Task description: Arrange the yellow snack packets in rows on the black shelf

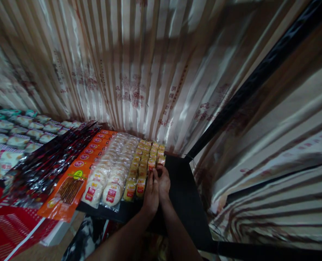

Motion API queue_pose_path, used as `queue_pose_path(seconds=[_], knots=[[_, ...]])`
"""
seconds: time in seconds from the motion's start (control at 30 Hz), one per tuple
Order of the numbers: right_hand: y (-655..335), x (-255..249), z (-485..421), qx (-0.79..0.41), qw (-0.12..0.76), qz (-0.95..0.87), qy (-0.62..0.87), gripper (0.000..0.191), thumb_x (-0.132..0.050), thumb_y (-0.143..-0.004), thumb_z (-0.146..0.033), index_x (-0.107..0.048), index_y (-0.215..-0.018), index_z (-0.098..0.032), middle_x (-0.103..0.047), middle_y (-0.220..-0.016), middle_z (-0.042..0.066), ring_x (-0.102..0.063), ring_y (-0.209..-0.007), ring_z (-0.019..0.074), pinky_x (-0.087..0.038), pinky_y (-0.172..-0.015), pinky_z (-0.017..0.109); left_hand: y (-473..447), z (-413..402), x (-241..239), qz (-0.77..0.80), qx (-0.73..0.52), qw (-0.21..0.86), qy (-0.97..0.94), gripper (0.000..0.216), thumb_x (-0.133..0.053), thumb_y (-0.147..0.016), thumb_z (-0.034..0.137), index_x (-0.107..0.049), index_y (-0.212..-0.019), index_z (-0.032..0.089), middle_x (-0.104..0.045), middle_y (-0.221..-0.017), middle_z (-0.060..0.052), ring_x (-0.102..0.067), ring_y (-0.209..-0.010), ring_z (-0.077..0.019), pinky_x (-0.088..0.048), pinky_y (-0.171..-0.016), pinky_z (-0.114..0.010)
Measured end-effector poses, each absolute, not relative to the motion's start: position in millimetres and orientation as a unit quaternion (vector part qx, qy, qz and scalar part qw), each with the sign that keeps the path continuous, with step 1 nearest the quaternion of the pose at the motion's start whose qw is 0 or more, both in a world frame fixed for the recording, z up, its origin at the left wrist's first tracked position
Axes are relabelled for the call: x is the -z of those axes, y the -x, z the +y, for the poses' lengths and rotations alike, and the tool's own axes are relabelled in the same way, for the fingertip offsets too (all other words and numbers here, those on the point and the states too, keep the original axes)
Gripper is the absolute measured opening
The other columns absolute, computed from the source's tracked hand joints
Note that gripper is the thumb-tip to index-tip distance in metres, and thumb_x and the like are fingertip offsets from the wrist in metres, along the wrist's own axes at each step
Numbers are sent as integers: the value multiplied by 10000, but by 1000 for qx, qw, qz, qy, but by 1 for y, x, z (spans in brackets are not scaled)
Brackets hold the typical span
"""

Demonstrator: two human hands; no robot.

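Note:
My left hand [151,192] and my right hand [164,181] lie side by side on a dark shelf [185,188], fingers pointing away from me. Their fingertips press against the near end of rows of small yellow-and-red snack packets [147,156]. The left hand's fingers are held close together against the packets. My right hand's fingertips curl at a packet [161,160] in the rightmost row. What the fingers grip is hidden by the hands themselves.
Left of the yellow packets lie rows of round white cakes in clear wrap [112,170], orange packs [76,177], dark red-black packs [46,163] and pale green-trimmed packets [16,134]. A striped glossy curtain [139,65] hangs behind. A dark frame [259,72] runs at the right.

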State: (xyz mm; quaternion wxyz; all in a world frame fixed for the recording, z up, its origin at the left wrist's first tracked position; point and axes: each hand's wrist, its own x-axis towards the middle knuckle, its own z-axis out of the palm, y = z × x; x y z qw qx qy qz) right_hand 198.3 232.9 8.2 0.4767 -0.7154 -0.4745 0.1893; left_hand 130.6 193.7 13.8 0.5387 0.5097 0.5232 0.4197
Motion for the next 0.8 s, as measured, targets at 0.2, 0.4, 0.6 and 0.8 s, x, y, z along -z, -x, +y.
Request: queue_pose_path(seconds=[0.2,0.4,0.6,0.8], knots=[[-200,0,227,-188,484,-494,697,339,-432,-741,-428,-636,-858,-184,-612,-900,91,-565,-833,208,-438,-785,335,-134,200,-14,544,-395,544,-501,466,-299,-891,198,-360,-1341,94,-246,-1470,-108,-181,-1365,-173,-114,-1145,-318],[-201,3,215,-208,522,-494,663,322,-448,-722,-335,-642,-940,-199,-618,-989,80,-555,-929,190,-430,-861,322,-137,201,-16,542,-394,541,-508,483,-274,-891,180,-329,-1339,12,-216,-1472,-154,-169,-1368,-185,-116,-1145,-320],[-192,-5,173,-185,527,-468,684,369,-434,-767,-401,-621,-968,-155,-602,-1001,122,-559,-924,208,-434,-849,355,-121,171,-25,539,-403,528,-519,434,-344,-872,251,-468,-1258,95,-377,-1408,-121,-330,-1306,-182,-219,-1117,-331],[-178,-5,84,-215,551,-417,690,316,-448,-809,-444,-609,-935,-203,-625,-979,94,-553,-940,211,-409,-881,360,-90,97,-22,511,-376,543,-550,442,-289,-892,349,-491,-1235,155,-597,-1198,-85,-532,-1119,-183,-375,-1011,-316]])
